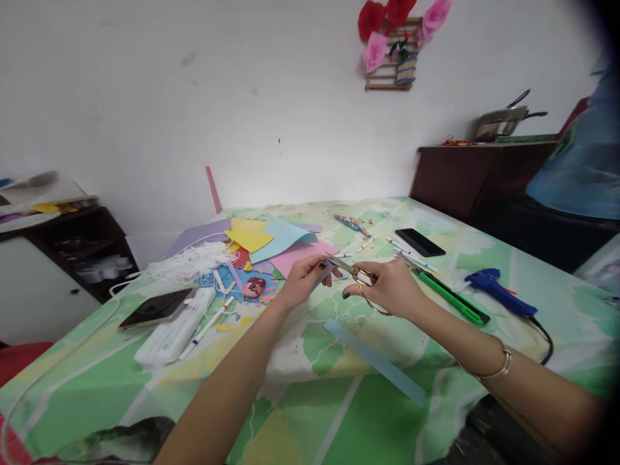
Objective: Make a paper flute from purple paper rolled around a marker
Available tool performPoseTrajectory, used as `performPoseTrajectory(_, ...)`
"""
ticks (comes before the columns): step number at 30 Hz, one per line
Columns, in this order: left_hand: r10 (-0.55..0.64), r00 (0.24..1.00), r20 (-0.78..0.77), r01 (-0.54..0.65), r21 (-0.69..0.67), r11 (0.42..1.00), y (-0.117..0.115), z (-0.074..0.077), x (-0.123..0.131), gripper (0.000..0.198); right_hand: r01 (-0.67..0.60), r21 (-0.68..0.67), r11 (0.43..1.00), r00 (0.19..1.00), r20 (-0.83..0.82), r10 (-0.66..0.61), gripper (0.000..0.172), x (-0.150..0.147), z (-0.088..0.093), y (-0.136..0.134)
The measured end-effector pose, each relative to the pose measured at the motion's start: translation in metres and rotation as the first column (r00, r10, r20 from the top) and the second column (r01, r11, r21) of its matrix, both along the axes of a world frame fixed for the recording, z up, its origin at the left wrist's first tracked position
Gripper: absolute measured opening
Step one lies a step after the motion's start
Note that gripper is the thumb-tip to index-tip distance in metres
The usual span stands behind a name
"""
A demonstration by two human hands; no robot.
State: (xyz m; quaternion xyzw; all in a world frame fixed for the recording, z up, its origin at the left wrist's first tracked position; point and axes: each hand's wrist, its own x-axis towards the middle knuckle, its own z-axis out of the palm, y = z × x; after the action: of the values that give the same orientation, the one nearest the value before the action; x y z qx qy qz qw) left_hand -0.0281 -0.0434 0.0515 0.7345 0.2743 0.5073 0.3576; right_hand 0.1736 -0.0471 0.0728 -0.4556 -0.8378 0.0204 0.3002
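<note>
My left hand (304, 279) pinches a small piece of purple paper (323, 274) above the middle of the table. In my right hand (390, 287) is a pair of scissors (357, 271) with gold-coloured handles, its blades pointing left at the paper. Whether the blades touch the paper I cannot tell. Below both hands a light blue paper strip (375, 361) lies slantwise on the patterned tablecloth (334, 394). Beyond my left hand are loose coloured sheets, among them a pink sheet (290, 261), a light blue sheet (281, 236) and a yellow sheet (249, 236).
On the left lie a phone (157, 309), a white power strip (177, 326) and tangled white string (194, 263). To the right are a black phone (419, 242), a green box cutter (453, 297) and a blue glue gun (504, 294) with a black cord. Several markers (411, 254) lie about.
</note>
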Motion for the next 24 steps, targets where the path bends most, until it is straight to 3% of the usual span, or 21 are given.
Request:
performPoseTrajectory(8,-0.004,1.0,-0.004,0.005,0.007,1.0,-0.003,0.004,0.0,0.037,-0.034,0.048,0.998,0.999,-0.004,0.035,0.051,0.002,-0.004,0.004)
performPoseTrajectory(16,-0.099,0.993,0.062,0.102,-0.045,0.994,0.005,-0.002,-0.004,0.033,-0.075,0.043,0.996,0.997,0.019,0.074,0.049,0.007,-0.002,0.008)
performPoseTrajectory(24,-0.016,0.971,0.24,0.041,-0.101,0.994,0.012,-0.01,-0.006,0.026,0.073,-0.02,0.997,0.983,-0.166,-0.075,0.043,0.01,0.005,0.011)
